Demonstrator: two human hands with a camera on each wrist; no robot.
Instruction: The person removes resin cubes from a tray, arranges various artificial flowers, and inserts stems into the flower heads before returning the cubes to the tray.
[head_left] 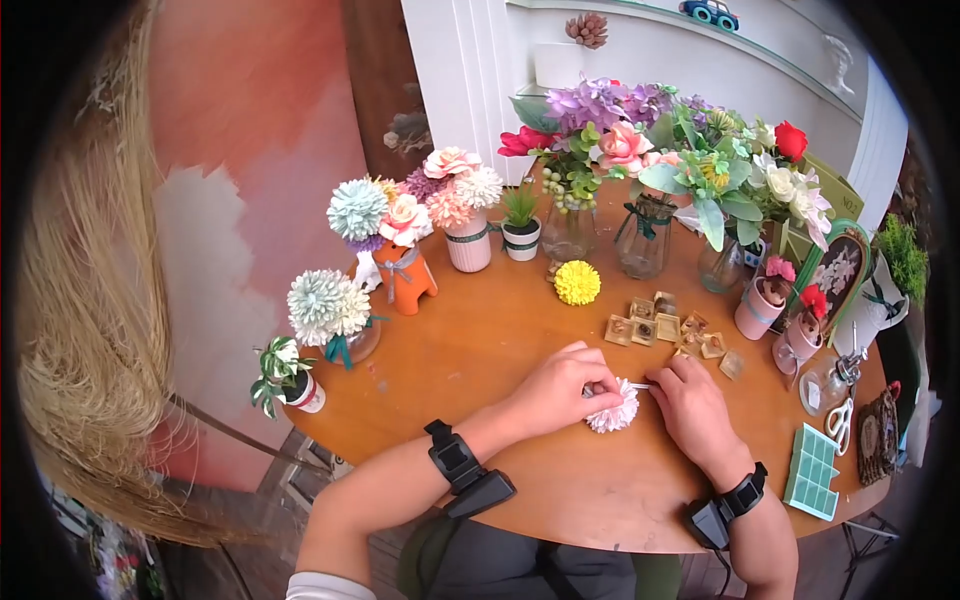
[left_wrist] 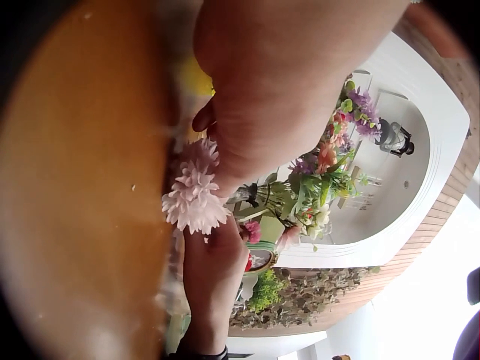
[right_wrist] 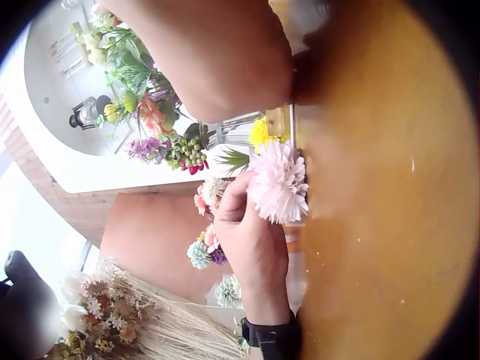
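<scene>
A pale pink pompom flower (head_left: 613,408) is low over the front part of the wooden table. My left hand (head_left: 562,385) pinches its petals from the left with thumb and fingers. A thin whitish stick (right_wrist: 293,124) runs from the flower to my right hand (head_left: 692,410), whose fingers pinch its far end. In the left wrist view the flower's layered petals face the camera and both hands meet behind it. Just beyond the hands lie several small clear amber blocks (head_left: 643,331) and a yellow pompom flower (head_left: 577,284).
Vases of artificial flowers (head_left: 650,236) line the back of the wooden table (head_left: 450,340). An orange animal-shaped pot (head_left: 408,287) and a small potted plant (head_left: 305,393) stand at left. At right are a teal divided tray (head_left: 812,473), white scissors (head_left: 839,428) and a glass bottle (head_left: 822,388).
</scene>
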